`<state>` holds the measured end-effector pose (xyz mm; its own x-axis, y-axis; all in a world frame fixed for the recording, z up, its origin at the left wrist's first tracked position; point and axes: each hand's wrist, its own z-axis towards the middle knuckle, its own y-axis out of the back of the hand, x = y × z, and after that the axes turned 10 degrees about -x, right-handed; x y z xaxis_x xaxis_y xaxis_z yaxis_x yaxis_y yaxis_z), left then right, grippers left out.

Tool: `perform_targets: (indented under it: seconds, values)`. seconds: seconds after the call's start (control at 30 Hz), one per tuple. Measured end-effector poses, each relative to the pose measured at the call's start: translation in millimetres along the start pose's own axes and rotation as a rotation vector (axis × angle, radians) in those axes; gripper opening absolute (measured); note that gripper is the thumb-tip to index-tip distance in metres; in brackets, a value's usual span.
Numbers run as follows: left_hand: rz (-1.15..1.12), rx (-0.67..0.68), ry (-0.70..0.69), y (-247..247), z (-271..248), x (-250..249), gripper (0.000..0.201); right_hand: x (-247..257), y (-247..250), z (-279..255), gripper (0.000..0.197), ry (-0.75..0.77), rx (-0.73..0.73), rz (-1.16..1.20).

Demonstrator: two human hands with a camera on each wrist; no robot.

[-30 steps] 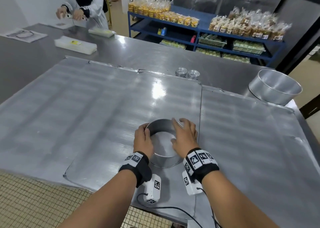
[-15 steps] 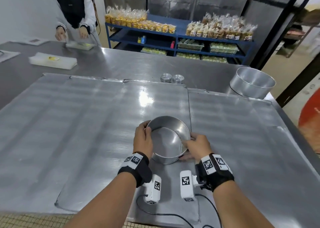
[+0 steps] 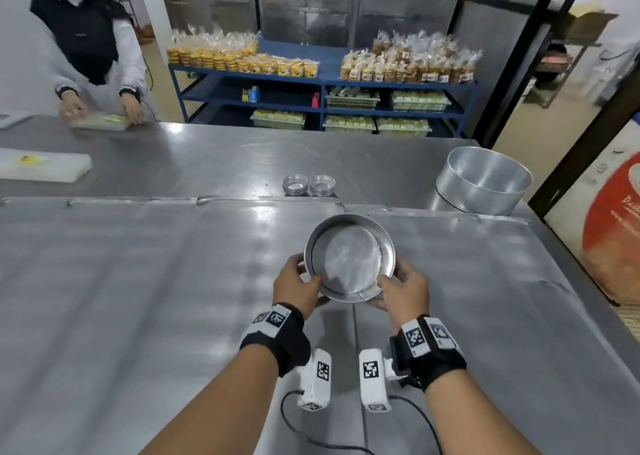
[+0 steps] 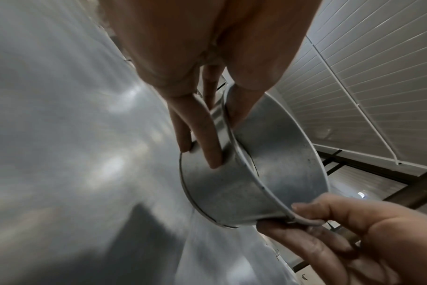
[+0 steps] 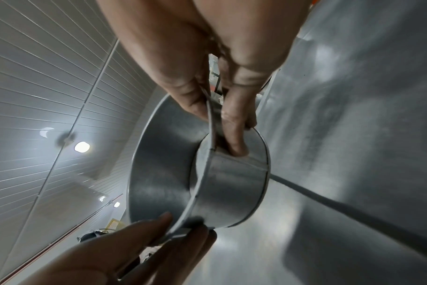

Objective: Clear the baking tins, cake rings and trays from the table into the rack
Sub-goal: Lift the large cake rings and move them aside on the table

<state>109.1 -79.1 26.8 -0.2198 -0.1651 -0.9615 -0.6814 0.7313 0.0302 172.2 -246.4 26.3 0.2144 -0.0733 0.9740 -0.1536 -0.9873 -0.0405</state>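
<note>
A small round metal baking tin (image 3: pixel 349 257) hangs above the table, tilted with its open side toward me. My left hand (image 3: pixel 298 288) grips its left rim, thumb inside and fingers on the outer wall (image 4: pixel 232 189). My right hand (image 3: pixel 403 290) pinches the right rim in the same way (image 5: pixel 232 189). A large round tin (image 3: pixel 485 181) stands at the table's far right. Two small tins (image 3: pixel 295 183) sit side by side beyond the flat trays (image 3: pixel 138 281) that cover the table.
The steel table (image 3: pixel 242 156) runs on to the far left, where a person (image 3: pixel 93 49) handles a plastic box. Another white box (image 3: pixel 41 165) lies at the left edge. A blue shelf (image 3: pixel 322 84) of packed goods stands behind.
The tin has been lifted off the tray and tilted up toward me. My right hand moved from over the rim to a grip on its right side.
</note>
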Motion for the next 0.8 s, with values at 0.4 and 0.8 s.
perform_targets:
  seconds: [0.4, 0.8]
  values:
    - [0.037, 0.110, -0.103, -158.5, 196.3, -45.8, 0.052, 33.3, -51.6, 239.9, 0.050, 0.076, 0.032, 0.089]
    - [0.271, 0.062, -0.197, -244.8, 316.0, -51.0, 0.048, 29.1, -80.6, 381.6, 0.033, 0.112, 0.024, -0.093]
